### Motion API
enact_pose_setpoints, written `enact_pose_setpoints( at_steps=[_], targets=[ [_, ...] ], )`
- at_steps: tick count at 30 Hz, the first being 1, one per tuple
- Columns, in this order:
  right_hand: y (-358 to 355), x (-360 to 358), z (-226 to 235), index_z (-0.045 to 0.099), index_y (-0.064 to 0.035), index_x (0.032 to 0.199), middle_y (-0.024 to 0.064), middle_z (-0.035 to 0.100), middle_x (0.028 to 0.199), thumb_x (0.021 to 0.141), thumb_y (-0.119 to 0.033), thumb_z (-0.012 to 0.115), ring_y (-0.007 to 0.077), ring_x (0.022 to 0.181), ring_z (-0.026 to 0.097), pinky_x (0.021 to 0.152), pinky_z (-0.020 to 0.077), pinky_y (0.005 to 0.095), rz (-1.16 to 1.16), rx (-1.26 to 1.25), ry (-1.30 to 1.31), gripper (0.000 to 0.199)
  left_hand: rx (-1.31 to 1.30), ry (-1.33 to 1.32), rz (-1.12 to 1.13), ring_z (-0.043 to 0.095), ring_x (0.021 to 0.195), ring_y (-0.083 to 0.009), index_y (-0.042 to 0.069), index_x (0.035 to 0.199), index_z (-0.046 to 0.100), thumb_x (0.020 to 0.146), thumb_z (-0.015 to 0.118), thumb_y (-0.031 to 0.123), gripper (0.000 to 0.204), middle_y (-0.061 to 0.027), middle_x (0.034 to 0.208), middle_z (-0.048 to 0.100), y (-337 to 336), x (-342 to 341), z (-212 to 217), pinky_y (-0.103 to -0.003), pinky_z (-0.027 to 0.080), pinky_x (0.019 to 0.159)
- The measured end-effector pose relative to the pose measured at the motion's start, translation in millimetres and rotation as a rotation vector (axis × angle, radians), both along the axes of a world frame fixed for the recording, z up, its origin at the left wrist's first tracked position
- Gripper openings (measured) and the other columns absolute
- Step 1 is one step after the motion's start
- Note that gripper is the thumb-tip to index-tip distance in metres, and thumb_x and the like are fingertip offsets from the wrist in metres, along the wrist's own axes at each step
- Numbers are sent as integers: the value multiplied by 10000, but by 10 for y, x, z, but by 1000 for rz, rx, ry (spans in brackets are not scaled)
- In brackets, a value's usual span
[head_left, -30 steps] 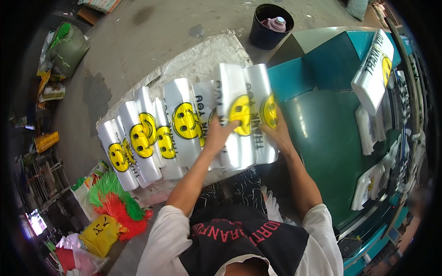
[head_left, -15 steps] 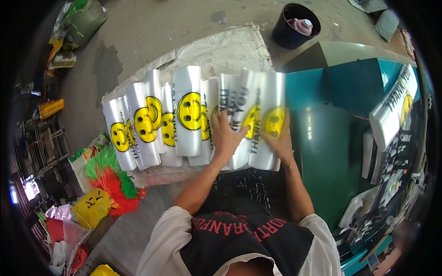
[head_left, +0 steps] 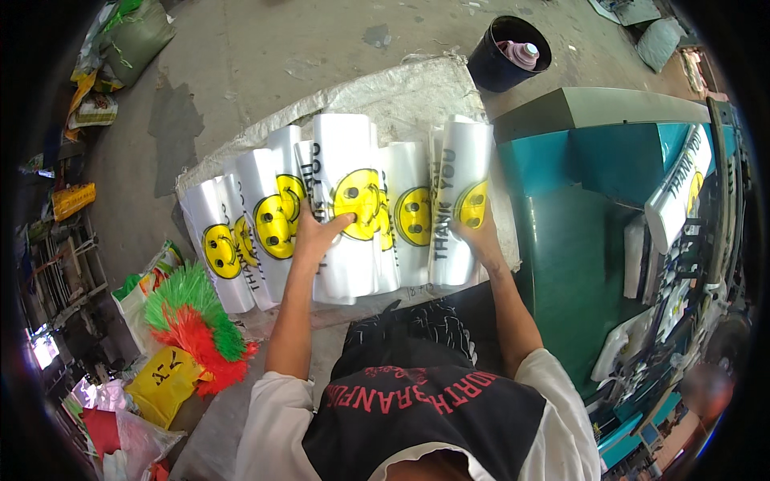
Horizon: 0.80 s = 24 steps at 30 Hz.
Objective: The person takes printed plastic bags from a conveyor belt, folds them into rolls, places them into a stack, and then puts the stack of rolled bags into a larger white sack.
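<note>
A row of white plastic bag bundles (head_left: 345, 268), each folded into a long flat roll with yellow smiley faces and dark lettering, lies across a pale woven sheet. My left hand (head_left: 315, 236) grips a bundle near the middle of the row. Its thumb presses on the smiley side, while the fingers slip into the gap on the bundle's left. At the right end, my right hand (head_left: 481, 236) holds the lower right side of another bag bundle (head_left: 465, 160), its fingers mostly hidden. Between the two hands lies one more smiley bundle (head_left: 407, 172).
The woven sheet (head_left: 417, 84) covers the floor under the row. A black bucket (head_left: 501, 68) with a pink bottle stands beyond it. At right is a green and teal machine (head_left: 577, 264) with a bag bundle (head_left: 678, 192) on it. Red and green plastic strands (head_left: 192, 313) lie at left.
My left hand has moved left along the row to another bundle. The right-end bundles now sit apart from the middle ones, and my right hand stays at that end.
</note>
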State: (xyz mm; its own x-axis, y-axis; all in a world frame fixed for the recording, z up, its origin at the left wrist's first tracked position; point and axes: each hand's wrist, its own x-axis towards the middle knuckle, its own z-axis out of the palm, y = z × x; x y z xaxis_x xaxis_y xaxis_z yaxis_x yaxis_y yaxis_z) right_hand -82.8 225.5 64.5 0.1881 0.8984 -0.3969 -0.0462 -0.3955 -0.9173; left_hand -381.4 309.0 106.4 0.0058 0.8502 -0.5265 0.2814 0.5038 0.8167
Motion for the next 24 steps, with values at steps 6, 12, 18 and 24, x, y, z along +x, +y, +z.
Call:
enact_pose_setpoints(
  at_steps=[6, 12, 18, 24],
  targets=[
    [109, -194, 188, 128, -40, 1445, 149, 492, 1205, 668, -81, 730, 240, 1065, 539, 892, 487, 335, 36, -115, 106, 984, -6, -88, -21, 633, 834, -207, -80, 1149, 481, 670, 809, 256, 670, -156, 949, 642, -4, 157, -164, -286, 515, 759],
    [232, -136, 54, 0, -57, 1460, 190, 423, 1264, 626, -108, 765, 279, 1146, 483, 963, 452, 363, 210, -234, 93, 1133, 156, 388, -250, 342, 1246, -454, -114, 1306, 331, 612, 802, 483, 1030, -350, 1312, 331, -266, 590, -261, -494, 346, 1018],
    [143, -248, 43, 144, -52, 1443, 151, 480, 1195, 626, -52, 741, 235, 1073, 524, 917, 471, 330, 51, -137, 38, 1012, -36, -123, -187, 547, 1084, -337, -79, 1311, 364, 650, 812, 327, 896, -238, 1190, 527, -113, 483, -147, -419, 466, 917],
    [138, 101, 674, 354, 0, 1295, 88, 548, 1049, 617, -130, 733, 176, 911, 560, 798, 501, 296, 263, -368, 24, 788, -335, -685, 190, 658, 886, -209, -37, 1189, 527, 673, 722, 125, 575, -126, 1061, 638, -289, -393, 211, -327, 552, 788]
  ],
)
